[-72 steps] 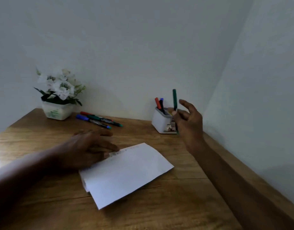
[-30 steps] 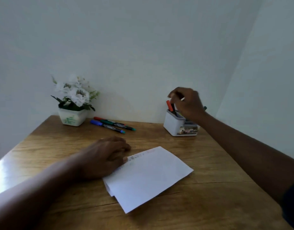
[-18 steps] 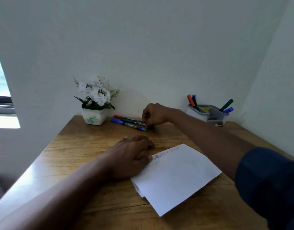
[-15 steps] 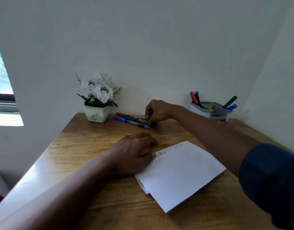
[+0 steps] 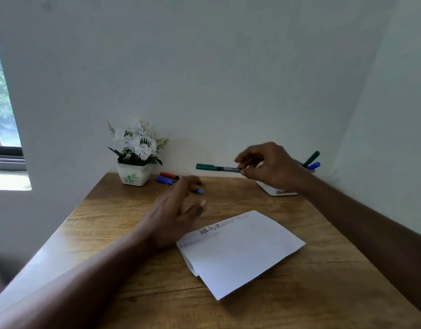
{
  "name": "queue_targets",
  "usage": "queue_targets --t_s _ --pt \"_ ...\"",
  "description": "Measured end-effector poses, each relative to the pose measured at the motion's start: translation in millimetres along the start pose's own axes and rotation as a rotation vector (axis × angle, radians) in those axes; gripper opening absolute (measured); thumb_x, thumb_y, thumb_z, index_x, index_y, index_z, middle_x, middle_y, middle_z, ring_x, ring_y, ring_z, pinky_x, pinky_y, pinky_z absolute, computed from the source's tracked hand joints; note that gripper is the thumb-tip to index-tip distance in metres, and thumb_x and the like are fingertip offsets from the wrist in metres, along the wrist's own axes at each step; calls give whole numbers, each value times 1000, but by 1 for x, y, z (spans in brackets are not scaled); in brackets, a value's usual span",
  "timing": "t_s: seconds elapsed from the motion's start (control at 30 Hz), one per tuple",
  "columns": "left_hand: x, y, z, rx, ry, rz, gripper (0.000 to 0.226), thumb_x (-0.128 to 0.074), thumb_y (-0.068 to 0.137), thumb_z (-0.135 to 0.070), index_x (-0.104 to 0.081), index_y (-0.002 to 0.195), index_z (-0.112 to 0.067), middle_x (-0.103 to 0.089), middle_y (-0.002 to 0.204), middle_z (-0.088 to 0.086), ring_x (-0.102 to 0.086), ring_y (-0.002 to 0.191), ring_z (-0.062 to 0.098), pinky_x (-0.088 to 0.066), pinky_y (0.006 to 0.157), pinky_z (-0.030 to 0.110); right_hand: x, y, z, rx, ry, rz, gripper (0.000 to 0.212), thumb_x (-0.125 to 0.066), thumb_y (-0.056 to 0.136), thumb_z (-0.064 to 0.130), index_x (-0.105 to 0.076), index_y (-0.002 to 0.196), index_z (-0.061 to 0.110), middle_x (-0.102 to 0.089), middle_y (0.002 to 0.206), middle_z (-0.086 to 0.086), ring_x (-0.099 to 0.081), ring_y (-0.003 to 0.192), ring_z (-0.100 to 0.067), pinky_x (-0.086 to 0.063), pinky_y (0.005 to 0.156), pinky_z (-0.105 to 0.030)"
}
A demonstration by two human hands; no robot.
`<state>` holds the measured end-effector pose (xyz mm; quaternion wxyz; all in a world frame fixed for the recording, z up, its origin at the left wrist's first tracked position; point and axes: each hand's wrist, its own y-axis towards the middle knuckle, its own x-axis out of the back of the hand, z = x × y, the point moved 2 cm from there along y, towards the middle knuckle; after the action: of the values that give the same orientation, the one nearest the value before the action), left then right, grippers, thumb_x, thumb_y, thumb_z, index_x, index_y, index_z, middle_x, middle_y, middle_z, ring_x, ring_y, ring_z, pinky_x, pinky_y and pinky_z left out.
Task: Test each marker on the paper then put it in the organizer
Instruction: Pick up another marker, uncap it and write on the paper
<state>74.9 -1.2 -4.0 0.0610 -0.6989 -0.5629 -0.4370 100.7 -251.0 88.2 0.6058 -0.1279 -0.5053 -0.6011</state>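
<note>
Head view: right hand (image 5: 268, 166) pinches the green marker (image 5: 216, 167) by its tail end, held level above the table (image 5: 105, 210), cap toward 9 o'clock, at 12 o'clock from the paper (image 5: 242, 248). Left hand (image 5: 176, 210) is raised with fingers loosely spread and holds nothing. Organizer (image 5: 276, 191) sits at 1 o'clock, partly behind the right hand. Red marker (image 5: 169, 175) and blue marker (image 5: 163, 180) lie at 11 o'clock. The marker is likely light, stiff and smooth; grip it mid-barrel and pull the cap straight off.
</note>
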Motion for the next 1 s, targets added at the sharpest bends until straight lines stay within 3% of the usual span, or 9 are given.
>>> queue_targets --t_s 0.13,0.3,0.43,0.53,0.67,0.83,1.0 --pt "7 -1 -8 -43 -10 -120 70 -71 88 -38 -32 146 -42 -54 138 -11 -57 120 5 -55 97 40 -2 -60 9 16 63 -2 28 -77 82 3 -76 105 19 -75 94 10 -70 89 -2 -56 77 -15" --pt "5 -5 -21 -110 18 -90 30 -74 89 -24 -68 118 -32 -73 97 -16 -69 87 -5 -61 77 30 -27 -94 8 103 8 -37 29 -77 83 11 -74 109 24 -73 99 14 -67 90 0 -54 76 -12" --pt "2 -10 -28 -157 7 -49 26 -75 88 -31 -73 114 -32 -75 95 -15 -71 84 5 -61 72 38 -39 -97 6 206 -201 -71 33 -65 89 31 -69 121 23 -65 112 6 -58 104 -9 -54 85 -26" --pt "0 -11 -30 -157 -13 -36 29 -76 87 -29 -74 116 -32 -75 102 -15 -72 91 4 -61 77 39 -45 -100 11 259 -354 -15 42 -55 92 47 -66 125 23 -66 117 2 -59 105 -15 -56 83 -33" --pt "-4 -14 -36 -141 -57 24 29 -74 88 -27 -74 117 -32 -75 104 -17 -72 94 4 -61 81 40 -49 -101 16 291 -309 24 42 -55 95 45 -63 128 21 -67 117 1 -60 101 -14 -53 82 -30" --pt "-7 -17 -47 -113 -275 112 21 -67 92 -24 -77 111 -22 -76 88 -4 -67 74 8 -53 62 28 -51 -101 19 309 -302 5 37 -48 98 46 -69 113 19 -66 96 2 -53 83 -12 -47 67 -29" --pt "-9 -17 -50 -140 -321 116 16 -67 91 -24 -79 100 -20 -74 87 6 -66 75 18 -54 62 38 -48 -106 25 349 -422 -147 36 -45 98 51 -64 83 25 -60 71 9 -46 58 -8 -29 49 -27"
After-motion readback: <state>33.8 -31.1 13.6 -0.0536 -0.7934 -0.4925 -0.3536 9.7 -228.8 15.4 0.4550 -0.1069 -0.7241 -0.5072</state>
